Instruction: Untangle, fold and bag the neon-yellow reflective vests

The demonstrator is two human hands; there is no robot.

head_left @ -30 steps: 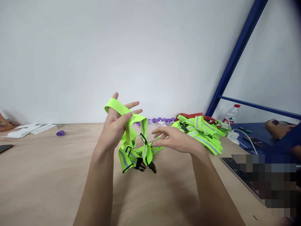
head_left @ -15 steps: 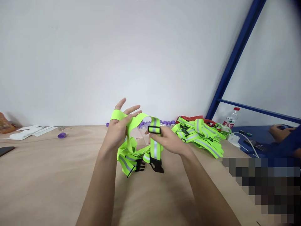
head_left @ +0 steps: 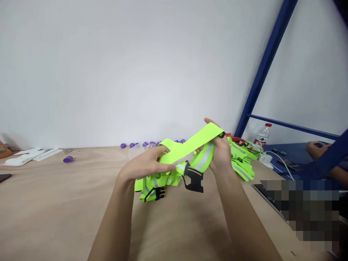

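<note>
A neon-yellow reflective strap (head_left: pixel 193 143) with a grey stripe stretches between my two hands above the table. My left hand (head_left: pixel 144 163) pinches it between thumb and fingers at the left end. Around my right hand (head_left: pixel 220 150) the strap loops over the fingers, which are closed on it; a small black slider shows at its top edge. A black buckle half (head_left: pixel 194 179) hangs from the strap between the hands. Below, more yellow strap (head_left: pixel 148 186) lies bunched on the table, with a black pronged buckle half (head_left: pixel 160 193) at its front.
Behind my right hand lies a pile of yellow straps (head_left: pixel 241 163). Several purple caps (head_left: pixel 145 144) line the wall, one purple cap (head_left: pixel 68 159) sits left. White strips (head_left: pixel 27 156), a bottle (head_left: pixel 263 135), a blue frame (head_left: pixel 266 69) and another person's hand (head_left: pixel 315 149) surround the table.
My right hand has moved right and up, turning with the strap looped over it. My left hand has lowered and gone from spread fingers to a pinch. The view has shifted slightly right.
</note>
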